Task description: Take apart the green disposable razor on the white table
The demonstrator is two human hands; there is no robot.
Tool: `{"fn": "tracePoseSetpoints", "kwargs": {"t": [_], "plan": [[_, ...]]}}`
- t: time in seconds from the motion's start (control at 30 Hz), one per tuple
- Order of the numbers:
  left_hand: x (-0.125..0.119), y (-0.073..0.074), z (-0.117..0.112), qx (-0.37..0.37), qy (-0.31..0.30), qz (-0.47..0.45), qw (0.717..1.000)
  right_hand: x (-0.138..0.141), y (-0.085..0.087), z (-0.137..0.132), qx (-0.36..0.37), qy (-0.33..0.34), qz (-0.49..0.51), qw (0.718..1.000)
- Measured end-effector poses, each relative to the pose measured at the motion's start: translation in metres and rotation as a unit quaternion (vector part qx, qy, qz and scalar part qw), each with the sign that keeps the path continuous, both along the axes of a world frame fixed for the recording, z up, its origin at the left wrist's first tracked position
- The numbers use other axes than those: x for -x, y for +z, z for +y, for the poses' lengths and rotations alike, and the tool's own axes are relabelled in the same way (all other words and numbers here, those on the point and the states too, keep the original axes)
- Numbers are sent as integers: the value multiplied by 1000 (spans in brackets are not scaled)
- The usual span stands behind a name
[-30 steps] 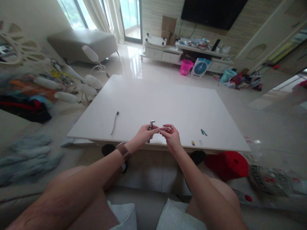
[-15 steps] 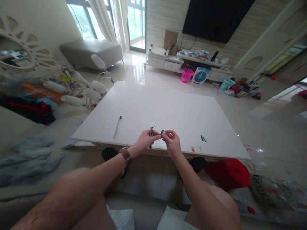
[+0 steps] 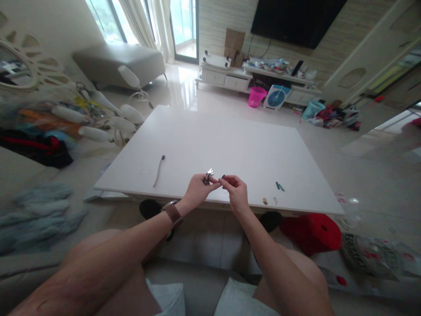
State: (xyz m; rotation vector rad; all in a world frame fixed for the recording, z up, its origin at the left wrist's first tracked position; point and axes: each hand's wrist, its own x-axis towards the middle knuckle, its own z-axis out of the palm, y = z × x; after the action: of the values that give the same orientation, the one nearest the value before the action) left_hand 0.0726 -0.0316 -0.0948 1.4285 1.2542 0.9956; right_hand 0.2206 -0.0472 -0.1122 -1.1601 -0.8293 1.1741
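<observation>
My left hand point(image 3: 198, 190), with a brown watch strap on its wrist, is closed round a small metal tool point(image 3: 208, 175) whose curved silver head sticks up above the fingers. My right hand point(image 3: 236, 191) sits right beside it, pinching a tiny dark piece point(image 3: 223, 177) at the fingertips. Both hands hover over the near edge of the white table point(image 3: 230, 145). The fingertips of the two hands almost touch.
On the table lie a thin grey stick point(image 3: 158, 170) at the left and small green pieces point(image 3: 279, 186) plus tiny bits point(image 3: 265, 201) at the right. A red stool point(image 3: 312, 230) stands under the table's right corner. White lamp parts point(image 3: 108, 118) clutter the floor at the left.
The tool in my left hand has tilted, so its head now leans right toward the right hand. The dark piece in my right fingers came into view. The camera shifted slightly.
</observation>
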Motion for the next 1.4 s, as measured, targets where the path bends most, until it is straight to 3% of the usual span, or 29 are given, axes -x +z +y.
{"fn": "tracePoseSetpoints", "kwargs": {"t": [0.37,0.7,1.03,1.4], "plan": [[-1,-4,-7,4,13,5,1000,2,-2,-6,-12,12,19,1000],[-1,10,-2,-33,-26,-2,999,-3,10,4,36,-26,125,991],[3,12,-6,-65,-101,40,992,-5,11,1,41,-24,139,989],[6,20,-6,-88,-201,101,970,-7,12,1,10,27,90,996]]}}
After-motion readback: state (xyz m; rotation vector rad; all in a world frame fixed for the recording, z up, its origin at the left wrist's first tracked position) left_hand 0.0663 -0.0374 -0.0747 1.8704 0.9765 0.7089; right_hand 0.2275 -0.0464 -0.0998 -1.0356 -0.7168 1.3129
